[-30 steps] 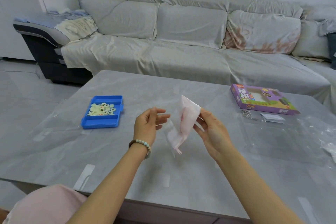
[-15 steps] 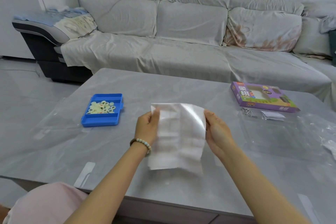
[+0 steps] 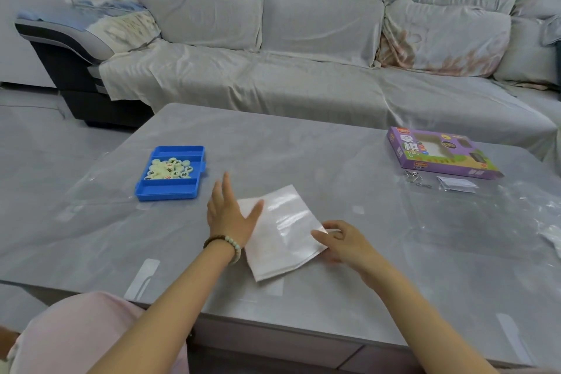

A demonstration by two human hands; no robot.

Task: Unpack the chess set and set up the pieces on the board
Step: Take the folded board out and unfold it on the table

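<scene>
Grey covered sofa (image 3: 303,76) stands well behind the folded sheet (image 3: 282,231), which lies flat on the table (image 3: 303,146). The purple box (image 3: 440,152) lies well to the sheet's right and further back, and the blue tray (image 3: 170,191) near its left, with round pale pieces (image 3: 168,168) in the middle compartment. The left hand (image 3: 229,215) rests on the sheet's left edge, fingers straight and spread, gripping nothing; the right hand (image 3: 343,244) pinches the sheet's right corner, fingers curled.

Grey marble-look tabletop (image 3: 303,146), with a long grey cloth-covered sofa (image 3: 273,79) behind it. Blue-and-cream crumpled blanket (image 3: 121,20) on the sofa's left armrest. Small metal wire rings (image 3: 415,178) at table's far right, flat silvery packet (image 3: 457,184) just beside them.
</scene>
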